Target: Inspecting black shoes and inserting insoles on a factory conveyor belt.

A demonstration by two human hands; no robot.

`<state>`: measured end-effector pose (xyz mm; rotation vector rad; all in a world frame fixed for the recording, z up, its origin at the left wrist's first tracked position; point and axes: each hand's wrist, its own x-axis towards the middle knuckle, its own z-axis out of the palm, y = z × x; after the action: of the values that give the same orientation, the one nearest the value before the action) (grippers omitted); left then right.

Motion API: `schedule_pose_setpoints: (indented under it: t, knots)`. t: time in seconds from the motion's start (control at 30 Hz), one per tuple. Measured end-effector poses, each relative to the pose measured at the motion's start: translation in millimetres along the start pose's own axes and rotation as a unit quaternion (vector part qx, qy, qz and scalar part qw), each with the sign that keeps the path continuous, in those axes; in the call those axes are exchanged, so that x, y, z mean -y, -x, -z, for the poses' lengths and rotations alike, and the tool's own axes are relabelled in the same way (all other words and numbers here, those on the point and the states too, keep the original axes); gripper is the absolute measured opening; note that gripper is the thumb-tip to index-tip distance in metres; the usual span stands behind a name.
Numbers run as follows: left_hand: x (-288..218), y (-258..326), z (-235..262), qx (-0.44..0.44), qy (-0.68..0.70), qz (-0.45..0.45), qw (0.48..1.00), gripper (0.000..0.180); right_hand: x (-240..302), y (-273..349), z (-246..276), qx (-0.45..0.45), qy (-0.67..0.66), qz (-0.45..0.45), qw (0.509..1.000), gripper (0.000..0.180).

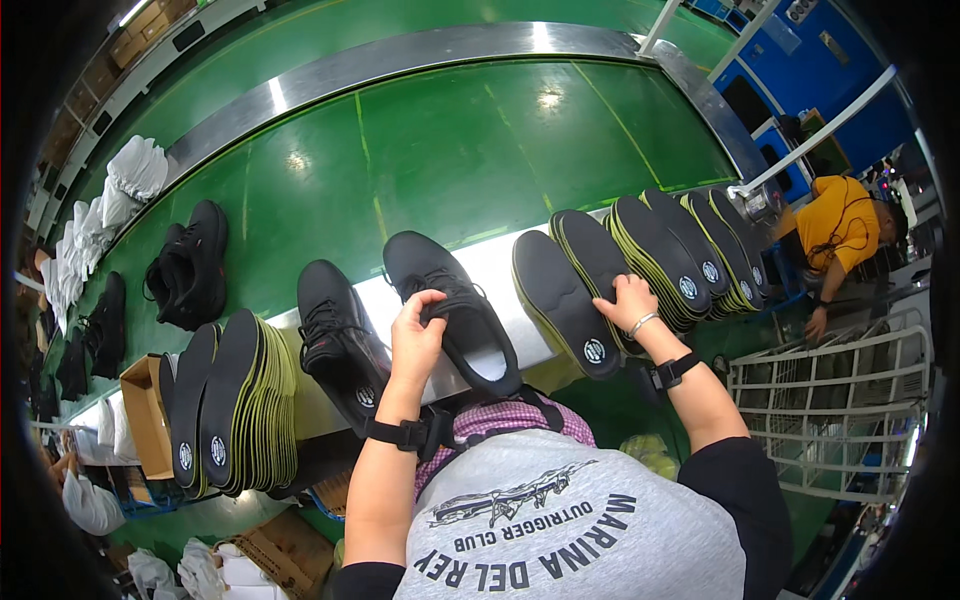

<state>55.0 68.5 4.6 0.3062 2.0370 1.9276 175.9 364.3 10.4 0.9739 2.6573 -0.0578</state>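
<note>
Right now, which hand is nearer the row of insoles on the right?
Right. The right hand rests on that row of insoles; the left hand grips a black shoe beside it.

Black lace-up shoe [455, 305] sits on the counter [500, 270], opening toward the person, heel collar pinched by the left hand [418, 335]. Black insoles [640, 270] with yellow-green edges lean fanned in a row, right hand [625, 300] on one.

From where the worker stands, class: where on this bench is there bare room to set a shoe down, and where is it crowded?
Free: the broad green belt beyond the shoes, up to its metal rim. Crowded: the near ledge, where the left hand grips a black shoe, the right hand rests on the right insole row, and the left insole stack fills the corner.
</note>
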Motion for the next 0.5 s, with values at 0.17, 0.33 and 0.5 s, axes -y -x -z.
schedule_pose_setpoints:
  t: [0.17, 0.33, 0.5]
  knots:
    - [-2.7, -1.6, 3.5, 0.020, -0.053, -0.009, 0.998, 0.036, -10.9, -0.9, -21.2, -0.061, -0.024, -0.025, 0.998, 0.056]
    - [-20.8, 1.9, 18.7, 0.006, 0.001, 0.060, 0.998, 0.058, -18.7, 3.3, -17.1, -0.126, -0.156, -0.009, 0.980, 0.045]
    - [-54.8, 8.6, 19.6, -0.196, -0.217, -0.116, 0.949, 0.043, -3.5, 28.5, 22.2, -0.087, -0.530, 0.119, 0.835, 0.021]
